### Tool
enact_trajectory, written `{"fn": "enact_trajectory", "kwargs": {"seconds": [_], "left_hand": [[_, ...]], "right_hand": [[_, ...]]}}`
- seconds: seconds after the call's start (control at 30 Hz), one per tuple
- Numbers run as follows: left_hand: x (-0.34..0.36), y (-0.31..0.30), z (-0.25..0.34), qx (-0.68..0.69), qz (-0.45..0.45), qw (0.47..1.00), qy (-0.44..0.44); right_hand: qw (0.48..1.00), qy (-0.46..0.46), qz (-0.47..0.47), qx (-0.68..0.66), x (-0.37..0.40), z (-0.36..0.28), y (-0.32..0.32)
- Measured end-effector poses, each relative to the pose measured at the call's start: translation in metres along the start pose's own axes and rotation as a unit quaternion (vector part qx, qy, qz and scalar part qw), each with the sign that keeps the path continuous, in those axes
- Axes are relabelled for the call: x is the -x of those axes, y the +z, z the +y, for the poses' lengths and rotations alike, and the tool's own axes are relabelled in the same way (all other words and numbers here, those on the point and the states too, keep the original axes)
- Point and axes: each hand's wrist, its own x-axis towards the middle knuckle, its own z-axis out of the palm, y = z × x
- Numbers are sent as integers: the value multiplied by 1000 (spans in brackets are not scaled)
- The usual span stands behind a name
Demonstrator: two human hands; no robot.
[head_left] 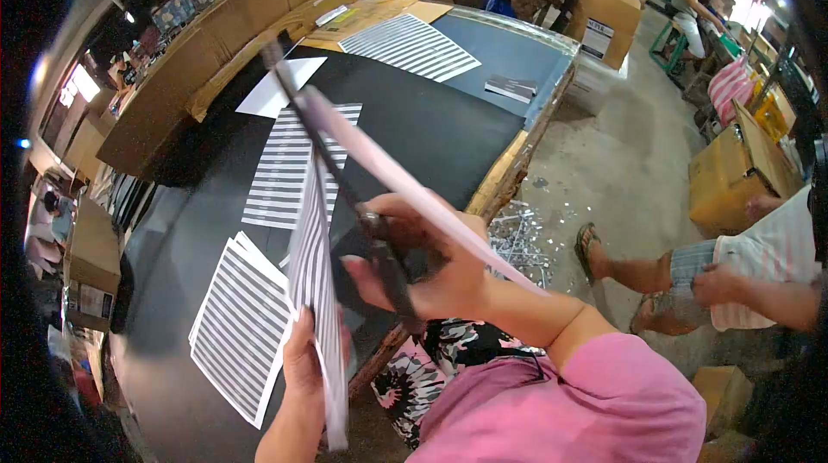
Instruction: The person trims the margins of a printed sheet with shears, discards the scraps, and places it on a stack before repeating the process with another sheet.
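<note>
My left hand [304, 364] pinches a striped paper sheet [312, 264] by its near edge, seen almost edge-on. A large pair of dark scissors [373, 226] is in my right hand [453, 260], its fingers around the handles. The blades point away over the table, slightly blurred, and lie alongside the sheet's far end. A long pale strip of paper [405, 171] slants along the right side of the scissors, over my right hand and forearm. Close to my left hand lies a pile of striped sheets [240, 325]. Another striped sheet [280, 171] lies beyond it.
The black-topped table [431, 113] also bears a white sheet [278, 90], a further striped sheet [410, 44] and small printed cards [511, 88]. Cardboard [233, 40] stands along its left side. Paper scraps [522, 243] litter the floor; a person [759, 260] is at right, near a carton [737, 178].
</note>
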Motion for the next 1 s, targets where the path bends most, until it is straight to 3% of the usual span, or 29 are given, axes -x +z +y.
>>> {"fn": "enact_trajectory", "kwargs": {"seconds": [0.03,0.07,0.1,0.17,0.2,0.23,0.27,0.3,0.37,0.43,0.5,0.67,1.0], "left_hand": [[-3,3,3,-55,50,997,6],[-6,11,6,-46,102,994,11],[-13,12,6,-79,126,987,52],[-22,13,10,-81,150,977,126],[-20,14,11,-68,165,976,123],[-19,14,11,-54,179,975,120],[-21,4,4,-81,148,979,115],[-24,-6,-3,-108,118,981,109],[-23,9,-4,-83,142,983,76],[-30,5,-4,-92,165,970,151],[-28,-3,3,-118,106,973,166],[-28,-8,-1,-112,112,964,215],[-33,-24,-1,-126,132,958,222]], "right_hand": [[999,25,-11,32,1,-6,-7],[1000,12,22,1,6,0,-9],[997,-28,38,67,14,12,-15],[999,25,11,-22,23,10,-32],[999,24,7,-26,31,8,-41],[995,90,-20,29,39,7,-51],[983,154,-48,87,46,7,-58],[983,154,-52,86,53,12,-60],[980,200,12,-19,68,26,-63],[944,328,8,-43,63,7,-65],[929,367,8,-52,70,11,-66],[916,393,3,-84,72,10,-61],[894,418,-17,-158,78,17,-54]]}}
